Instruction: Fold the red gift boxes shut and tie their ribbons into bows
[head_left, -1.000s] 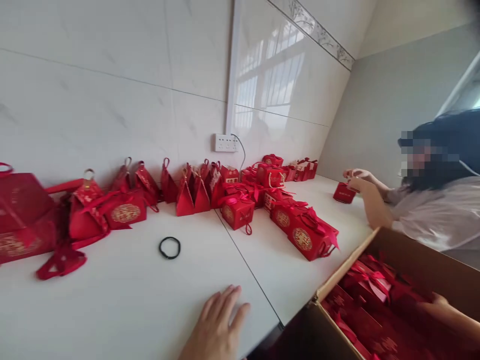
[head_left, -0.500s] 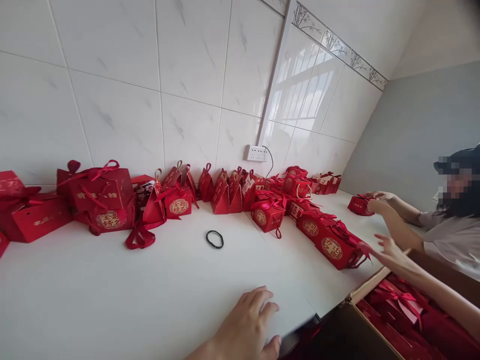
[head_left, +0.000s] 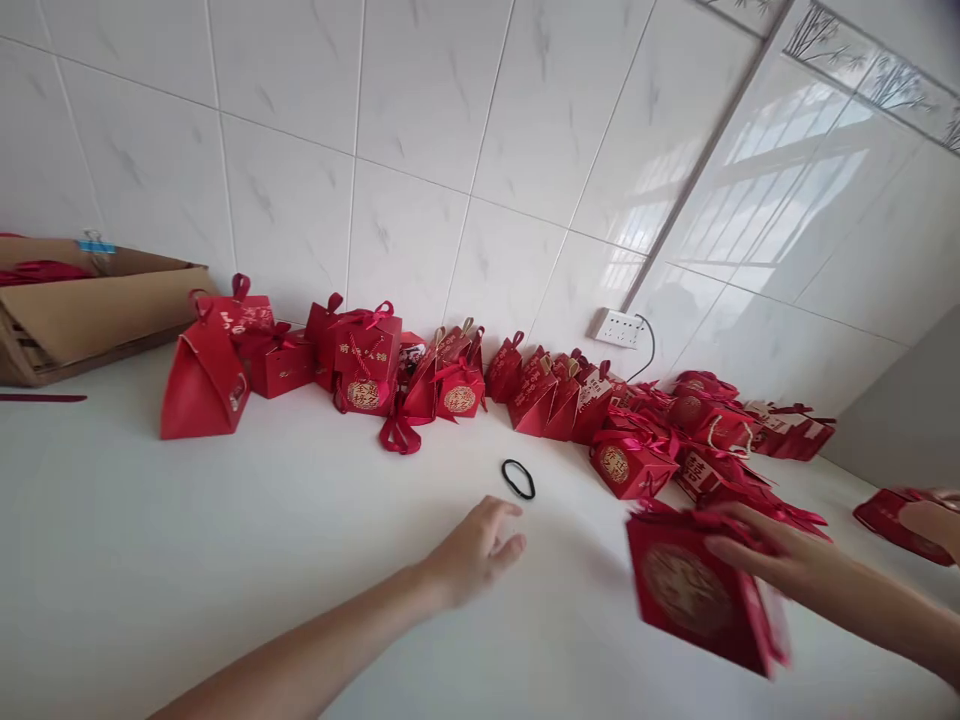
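Note:
My left hand (head_left: pixel 480 545) reaches out over the white tabletop (head_left: pixel 225 560), fingers loosely apart and holding nothing. It is a short way in front of a black hair tie (head_left: pixel 517 479) lying on the table. My right hand (head_left: pixel 757 555) comes in from the right and grips a red gift box (head_left: pixel 686 595) with a gold round emblem, held tilted just above the table and blurred by motion.
A long row of red gift boxes and triangular pouches (head_left: pixel 450 385) with ribbons lines the tiled wall. A cardboard box (head_left: pixel 82 305) lies at the far left. A wall socket (head_left: pixel 616 328) with a cable is behind the row. Another person's hand (head_left: pixel 930 520) touches a red box (head_left: pixel 889 520) at the right edge.
The view has swung left, away from the carton and the other person. My right hand has grasped a red box and brought it in over the table. My left hand has lifted and reached forward toward the hair tie.

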